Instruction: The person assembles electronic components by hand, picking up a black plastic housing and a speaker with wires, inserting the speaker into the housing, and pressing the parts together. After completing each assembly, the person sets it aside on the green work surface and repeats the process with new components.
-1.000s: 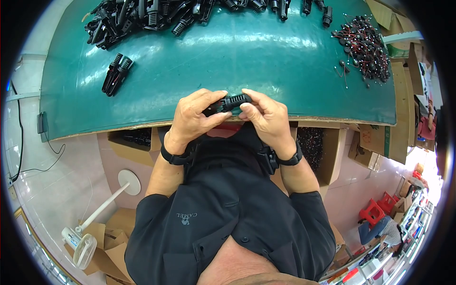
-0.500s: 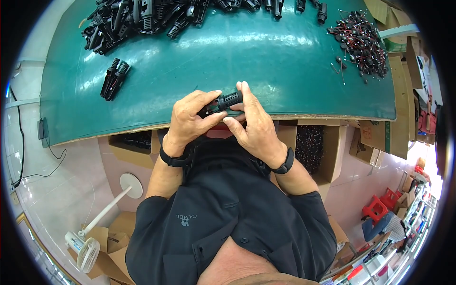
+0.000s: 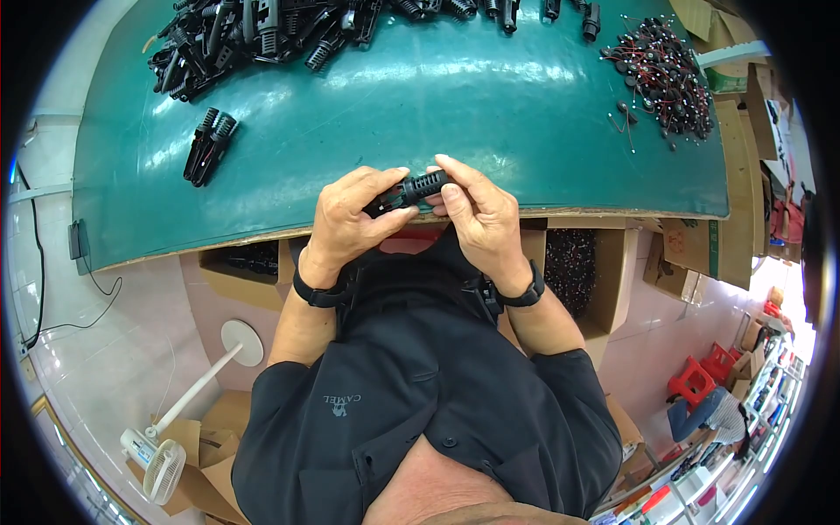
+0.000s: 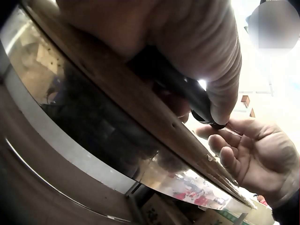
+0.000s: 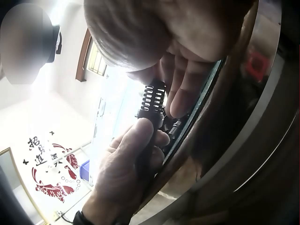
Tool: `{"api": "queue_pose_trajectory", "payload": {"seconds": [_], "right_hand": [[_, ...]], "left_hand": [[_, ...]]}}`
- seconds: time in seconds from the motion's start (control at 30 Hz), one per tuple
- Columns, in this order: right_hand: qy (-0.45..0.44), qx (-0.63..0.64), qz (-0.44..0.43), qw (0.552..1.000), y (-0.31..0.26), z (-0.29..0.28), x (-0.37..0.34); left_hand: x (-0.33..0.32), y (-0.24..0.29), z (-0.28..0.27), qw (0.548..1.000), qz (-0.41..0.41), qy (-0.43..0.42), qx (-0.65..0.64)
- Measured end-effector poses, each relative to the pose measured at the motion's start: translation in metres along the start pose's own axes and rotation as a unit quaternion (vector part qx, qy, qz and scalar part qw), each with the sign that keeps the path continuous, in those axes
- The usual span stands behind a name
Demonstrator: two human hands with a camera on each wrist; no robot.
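A black plastic part with a ribbed, slotted end (image 3: 427, 183) is held just above the table's near edge. The left hand (image 3: 354, 213) grips its body, thumb on the near side and fingers on the far side. The right hand (image 3: 481, 214) pinches the ribbed end between thumb and fingers. In the right wrist view the slotted end (image 5: 153, 97) points up from the left hand (image 5: 124, 164), and the right hand's fingers are beside it. Much of the body is hidden by the left hand.
On the green table (image 3: 350, 122), black parts (image 3: 262, 35) are heaped at the far left, with a few more along the far edge. Two similar parts (image 3: 210, 146) lie at the left. Small wired components (image 3: 665, 79) are piled at the right. Cardboard boxes (image 3: 617, 271) stand below the edge.
The right hand came off the ribbed end with its fingers extended, then closed around it again. The left hand keeps its grip, and the part has shifted slightly left.
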State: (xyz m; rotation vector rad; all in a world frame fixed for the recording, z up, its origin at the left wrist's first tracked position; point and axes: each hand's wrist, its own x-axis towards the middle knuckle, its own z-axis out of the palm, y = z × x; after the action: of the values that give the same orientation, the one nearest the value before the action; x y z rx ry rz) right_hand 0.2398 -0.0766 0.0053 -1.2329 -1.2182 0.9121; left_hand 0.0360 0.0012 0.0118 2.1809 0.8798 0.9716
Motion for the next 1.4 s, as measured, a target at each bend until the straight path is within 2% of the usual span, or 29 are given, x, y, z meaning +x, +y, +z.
{"api": "queue_pose_trajectory", "payload": {"seconds": [0.13, 0.23, 0.27, 0.37, 0.5, 0.53, 0.63, 0.77, 0.8, 0.9, 1.2, 1.3, 1.4], "right_hand": [[-0.019, -0.007, 0.011, 1.0, 0.001, -0.006, 0.002], [-0.002, -0.178, -0.115, 0.977, 0.0, -0.006, 0.002], [-0.002, -0.178, -0.116, 0.977, 0.0, -0.004, 0.003], [0.048, -0.247, -0.199, 0.947, 0.003, 0.003, 0.004], [0.047, -0.255, -0.205, 0.944, 0.008, 0.005, 0.003], [0.047, -0.254, -0.205, 0.944, 0.009, 0.005, 0.002], [-0.014, -0.174, -0.137, 0.975, 0.012, 0.002, -0.002], [-0.027, -0.088, -0.103, 0.99, -0.002, 0.004, 0.009], [-0.026, -0.089, -0.102, 0.991, 0.0, 0.004, 0.011], [-0.096, -0.118, -0.131, 0.98, 0.008, 0.007, 0.019], [-0.112, -0.064, -0.109, 0.986, 0.001, 0.013, 0.017], [-0.105, -0.008, -0.077, 0.991, -0.001, 0.009, 0.022], [-0.097, -0.03, -0.122, 0.987, 0.002, 0.012, 0.028]], "left_hand": [[0.0, -0.001, -0.001, 1.0, -0.013, -0.009, -0.01], [-0.001, -0.001, -0.001, 0.999, -0.031, -0.018, -0.029], [-0.001, -0.001, -0.002, 0.999, -0.033, -0.02, -0.024], [0.0, 0.0, -0.002, 0.999, -0.039, -0.022, -0.014], [0.002, 0.001, -0.003, 0.998, -0.05, -0.025, -0.032], [0.002, 0.001, -0.004, 0.998, -0.051, -0.024, -0.033], [0.003, 0.0, -0.004, 0.998, -0.049, -0.023, -0.039], [0.003, -0.001, -0.005, 0.997, -0.057, -0.017, -0.055], [0.003, -0.001, -0.005, 0.997, -0.053, -0.019, -0.054], [0.002, -0.003, -0.005, 0.997, -0.044, -0.025, -0.052], [0.002, -0.002, -0.007, 0.995, -0.053, -0.026, -0.075], [0.003, -0.001, -0.009, 0.995, -0.059, -0.036, -0.074], [0.003, -0.002, -0.009, 0.993, -0.057, -0.047, -0.088]]}}
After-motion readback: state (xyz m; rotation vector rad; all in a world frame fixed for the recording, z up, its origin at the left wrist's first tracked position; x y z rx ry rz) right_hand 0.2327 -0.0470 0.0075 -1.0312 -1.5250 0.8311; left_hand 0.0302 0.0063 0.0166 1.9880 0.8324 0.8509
